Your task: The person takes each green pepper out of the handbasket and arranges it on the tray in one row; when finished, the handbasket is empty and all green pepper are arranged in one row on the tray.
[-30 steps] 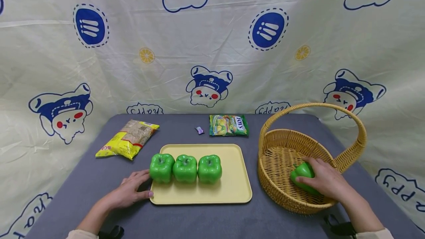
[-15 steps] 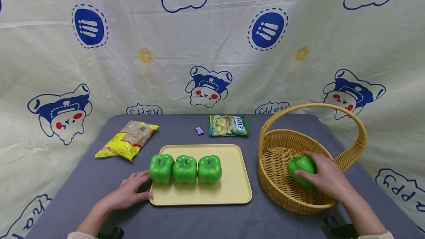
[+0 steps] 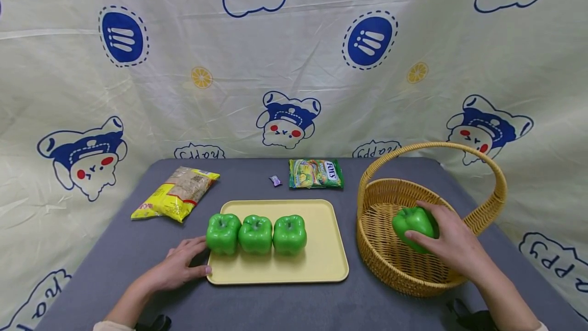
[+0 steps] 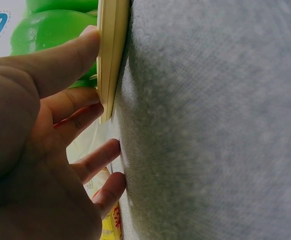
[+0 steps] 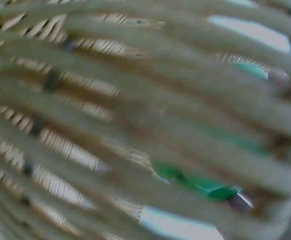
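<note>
My right hand (image 3: 452, 241) grips a green bell pepper (image 3: 410, 225) between thumb and fingers, over the inside of the wicker basket (image 3: 377, 264). In the right wrist view the basket's weave (image 5: 135, 110) covers most of the picture, and only bits of green pepper (image 5: 200, 185) show through its gaps. Three more green bell peppers (image 3: 255, 234) stand in a row on the cream tray (image 3: 323, 254). At the tray's left edge rests my left hand (image 3: 176, 267), thumb and fingers spread; in the left wrist view the thumb (image 4: 65, 62) touches the tray's rim (image 4: 108, 60).
A yellow snack bag (image 3: 179, 193) lies at the back left of the grey table (image 3: 257, 305). Behind the tray are a small purple packet (image 3: 275, 181) and a green packet (image 3: 316, 173). The basket's tall handle (image 3: 436, 146) arches over its opening.
My right hand has raised the bell pepper inside the basket and shifted slightly up and left. The left hand and the tray with its peppers have stayed put.
</note>
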`<state>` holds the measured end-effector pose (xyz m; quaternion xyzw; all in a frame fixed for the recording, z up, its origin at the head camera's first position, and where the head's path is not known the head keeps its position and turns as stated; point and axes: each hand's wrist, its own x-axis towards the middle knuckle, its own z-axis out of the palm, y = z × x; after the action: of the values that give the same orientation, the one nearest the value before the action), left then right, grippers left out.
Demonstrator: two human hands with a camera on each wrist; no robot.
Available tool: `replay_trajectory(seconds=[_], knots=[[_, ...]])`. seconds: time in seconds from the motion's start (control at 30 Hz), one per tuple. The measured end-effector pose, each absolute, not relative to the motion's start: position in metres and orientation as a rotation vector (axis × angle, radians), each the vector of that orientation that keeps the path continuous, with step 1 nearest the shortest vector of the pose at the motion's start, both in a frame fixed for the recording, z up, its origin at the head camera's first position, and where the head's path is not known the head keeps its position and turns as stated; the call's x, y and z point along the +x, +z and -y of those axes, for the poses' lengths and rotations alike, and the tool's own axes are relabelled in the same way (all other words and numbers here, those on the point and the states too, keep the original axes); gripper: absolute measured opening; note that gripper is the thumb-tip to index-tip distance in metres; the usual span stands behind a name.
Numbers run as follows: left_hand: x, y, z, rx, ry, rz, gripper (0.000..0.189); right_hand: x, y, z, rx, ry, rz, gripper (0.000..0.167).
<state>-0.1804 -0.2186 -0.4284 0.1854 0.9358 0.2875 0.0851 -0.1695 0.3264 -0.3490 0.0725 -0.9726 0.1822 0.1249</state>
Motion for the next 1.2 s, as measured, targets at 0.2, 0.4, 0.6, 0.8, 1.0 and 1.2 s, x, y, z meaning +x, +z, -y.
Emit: replay_trajectory(seconds=[0.2,0.4,0.6,0.8,1.0,1.2], knots=[[-0.18,-0.428,0.219,0.557,0.859,-2.791,0.068,-0.164,-0.342,-0.317,0.222,0.54,2.814,0.077],[-0.179,-0.429,0.219,0.572,0.861,-2.804,0.068,-0.159,-0.337,-0.31,0.241,0.546,2.776,0.076],[-0.18,-0.43,0.22,0.6,0.869,-2.817,0.067,-0.156,-0.332,-0.303,0.279,0.562,2.753,0.075],[-0.179,-0.428,0.219,0.592,0.872,-2.808,0.068,-0.154,-0.328,-0.295,0.282,0.568,2.776,0.077],[-0.177,-0.425,0.218,0.61,0.87,-2.827,0.068,-0.152,-0.329,-0.289,0.324,0.567,2.721,0.075],[-0.177,-0.426,0.218,0.596,0.874,-2.811,0.069,-0.152,-0.329,-0.282,0.359,0.596,2.688,0.073]])
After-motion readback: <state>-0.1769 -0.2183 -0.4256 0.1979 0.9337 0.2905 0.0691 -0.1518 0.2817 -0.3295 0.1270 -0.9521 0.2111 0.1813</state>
